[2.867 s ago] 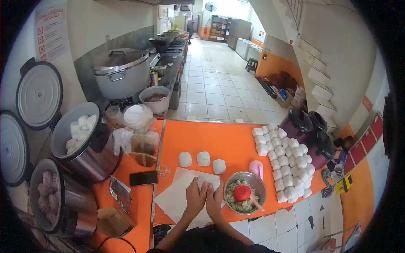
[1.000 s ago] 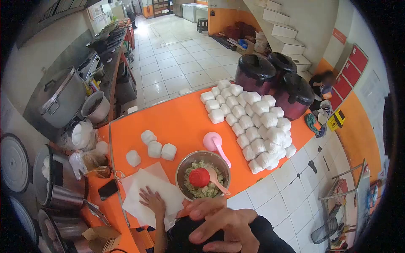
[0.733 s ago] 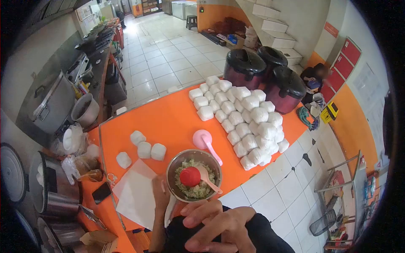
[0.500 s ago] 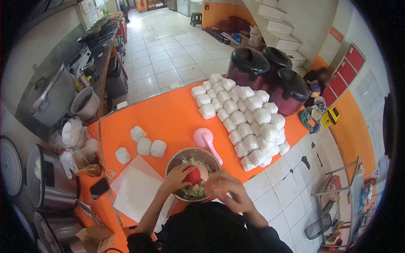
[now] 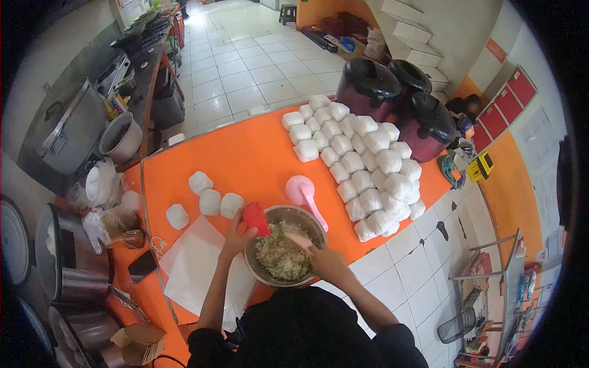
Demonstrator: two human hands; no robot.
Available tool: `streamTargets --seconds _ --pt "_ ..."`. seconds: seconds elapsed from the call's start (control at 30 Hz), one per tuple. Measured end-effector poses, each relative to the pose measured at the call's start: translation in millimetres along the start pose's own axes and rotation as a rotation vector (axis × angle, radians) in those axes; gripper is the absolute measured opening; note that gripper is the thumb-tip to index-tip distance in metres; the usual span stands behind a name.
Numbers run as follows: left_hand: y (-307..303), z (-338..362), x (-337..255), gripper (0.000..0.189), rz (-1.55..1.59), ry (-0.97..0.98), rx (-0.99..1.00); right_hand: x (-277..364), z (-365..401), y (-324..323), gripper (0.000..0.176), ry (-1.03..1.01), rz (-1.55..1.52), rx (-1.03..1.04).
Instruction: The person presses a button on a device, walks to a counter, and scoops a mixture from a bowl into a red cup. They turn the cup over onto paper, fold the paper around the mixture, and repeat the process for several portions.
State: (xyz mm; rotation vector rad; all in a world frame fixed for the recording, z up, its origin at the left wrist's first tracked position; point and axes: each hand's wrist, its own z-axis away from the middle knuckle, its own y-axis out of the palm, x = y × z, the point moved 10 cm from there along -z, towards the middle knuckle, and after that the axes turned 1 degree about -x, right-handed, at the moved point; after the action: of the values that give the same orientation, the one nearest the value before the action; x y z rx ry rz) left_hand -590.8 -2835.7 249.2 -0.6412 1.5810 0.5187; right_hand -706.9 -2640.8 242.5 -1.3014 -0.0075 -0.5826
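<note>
A metal bowl (image 5: pixel 250 265) near the table's front edge holds a pale green and white food mixture (image 5: pixel 283 256). At its upper left rim, my left hand (image 5: pixel 238 236) is closed round a small red cup (image 5: pixel 256 219), which is tilted. My right hand (image 5: pixel 326 260) grips a pale paddle (image 5: pixel 299 240) whose blade reaches into the mixture. Beyond the bowl lies a pink ladle (image 5: pixel 301 189) on the orange table (image 5: pixel 245 147). Left of the bowl are white sheets (image 5: pixel 199 270), partly under my left forearm.
Several white wrapped bundles (image 5: pixel 368 178) are heaped at the right, with a few more (image 5: pixel 210 202) at the left. Dark lidded containers (image 5: pixel 423 126) stand at the far right corner. A phone (image 5: pixel 143 265) lies left. A person (image 5: pixel 469 107) is in the background right.
My left hand has moved the red cup from inside the bowl up to its left rim. My right hand, blurred before over the bowl's right side, now holds the paddle in the mixture.
</note>
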Motion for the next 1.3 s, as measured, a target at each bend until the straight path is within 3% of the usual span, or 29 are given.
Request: streamTargets --seconds 0.07,0.17,0.27,0.4,0.47,0.57,0.67,0.7,0.8,0.9,0.97,1.03,1.07,1.17,1.2,1.27,1.3 --pt "-12 -9 22 0.067 0.228 0.044 -0.104 17 33 -50 0.028 -0.009 0.037 0.133" --pt "-9 -23 27 0.063 0.263 -0.003 -0.048 21 70 -23 0.026 -0.05 0.169 0.341" --pt "2 -21 31 0.065 0.366 -0.146 -0.11 24 64 24 0.025 0.013 0.085 0.291" --pt "-2 -21 62 0.071 0.263 -0.028 -0.046 25 57 56 0.026 0.141 -0.05 0.326" --pt "-1 -13 40 0.075 0.249 -0.049 -0.093 22 53 66 0.025 0.166 -0.16 0.262" --pt "-1 -5 31 0.078 0.317 -0.04 -0.065 19 39 57 0.026 0.055 -0.473 -0.009" --pt "-10 7 42 0.074 0.245 -0.03 -0.127 -6 10 56 0.028 0.135 -0.581 -0.059" --pt "-15 9 49 0.07 0.199 -0.034 -0.15 -15 10 53 0.029 0.163 -0.745 0.013" --pt "-26 11 71 0.062 0.156 -0.039 -0.16 -23 39 -18 0.031 0.251 -0.638 0.081" --pt "-25 0 90 0.06 0.263 -0.026 -0.1 -39 55 -36 0.033 0.347 -0.524 0.108" --pt "-24 -3 113 0.061 0.254 -0.051 -0.12 -40 50 -33 0.033 0.349 -0.458 0.146" --pt "-14 -1 98 0.062 0.347 -0.072 -0.12 -45 24 -10 0.033 0.343 -0.446 0.22" --pt "-11 0 94 0.063 0.391 -0.082 -0.122 -53 15 -6 0.033 0.334 -0.588 0.147" --pt "-12 -6 88 0.064 0.213 -0.023 -0.108 -57 -5 9 0.033 0.338 -0.789 0.226" --pt "-10 -4 94 0.065 0.272 -0.1 -0.103 -59 -17 22 0.034 0.266 -0.732 0.266" --pt "-1 1 93 0.067 0.391 -0.249 -0.1 -30 -40 20 0.033 -0.072 -0.622 0.108" --pt "3 -3 92 0.068 0.421 -0.215 -0.077 -8 -48 16 0.033 -0.247 -0.559 0.032"
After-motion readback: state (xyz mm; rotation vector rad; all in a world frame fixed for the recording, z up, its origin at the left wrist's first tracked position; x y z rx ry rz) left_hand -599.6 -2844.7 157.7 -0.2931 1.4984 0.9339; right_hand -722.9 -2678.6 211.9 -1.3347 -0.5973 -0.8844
